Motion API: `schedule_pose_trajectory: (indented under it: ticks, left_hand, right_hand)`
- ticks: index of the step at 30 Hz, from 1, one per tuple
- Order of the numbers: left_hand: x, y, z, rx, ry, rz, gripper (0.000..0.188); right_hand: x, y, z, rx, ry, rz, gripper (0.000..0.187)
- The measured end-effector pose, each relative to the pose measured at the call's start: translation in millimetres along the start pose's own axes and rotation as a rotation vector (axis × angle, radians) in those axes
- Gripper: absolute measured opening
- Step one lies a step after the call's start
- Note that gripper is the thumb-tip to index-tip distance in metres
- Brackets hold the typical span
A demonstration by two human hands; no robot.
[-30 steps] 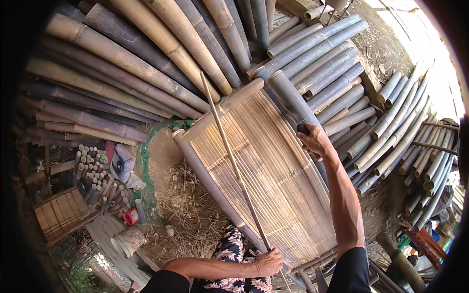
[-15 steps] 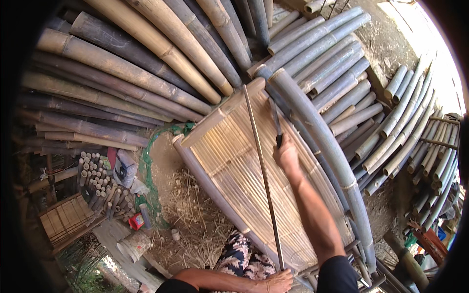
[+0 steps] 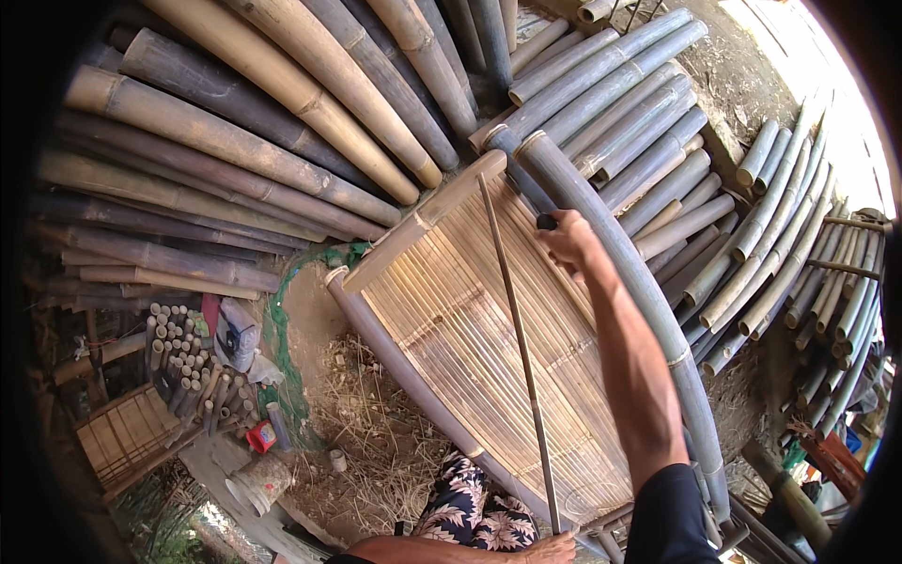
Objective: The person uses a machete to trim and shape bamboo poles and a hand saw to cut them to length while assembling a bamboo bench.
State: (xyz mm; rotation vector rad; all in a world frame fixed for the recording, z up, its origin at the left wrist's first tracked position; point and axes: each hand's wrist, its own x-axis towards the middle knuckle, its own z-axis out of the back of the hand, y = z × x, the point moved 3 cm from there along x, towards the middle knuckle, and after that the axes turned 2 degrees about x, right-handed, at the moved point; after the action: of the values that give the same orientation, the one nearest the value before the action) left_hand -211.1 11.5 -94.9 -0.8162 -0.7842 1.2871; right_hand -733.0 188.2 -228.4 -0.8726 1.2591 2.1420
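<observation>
A: How do my sleeves look?
B: Your right sleeve [image 3: 671, 515] is plain and very dark, black or navy, with your right forearm [image 3: 641, 385] bare below its hem. Of your left sleeve [image 3: 348, 559], only a dark sliver shows.
A: And my legwear?
B: Your legwear [image 3: 470, 508] is blackish, printed with pale pinkish, pointed leaf shapes. Whether it's long or short, I can't tell.

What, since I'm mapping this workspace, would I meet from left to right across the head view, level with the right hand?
Bamboo poles, bamboo crossbar, thin strip, black handle, right hand, thick grey pole, cut bamboo lengths.
</observation>
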Motion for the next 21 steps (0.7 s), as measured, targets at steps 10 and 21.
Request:
schedule_pose_trajectory:
  ticks: [10,21]
  left_hand:
    - [29.2,6.8,-16.3,-0.059,-0.078,0.012,0.017]
    - [86.6,39.4,57.8,-0.105,0.151,0.08,0.028]
  right_hand:
    - [-44.1,1.7,6.0,-0.176,0.041,-0.096,0.039]
    - [-272.7,-122.3,44.5,-0.046,-0.266,0.159,0.052]
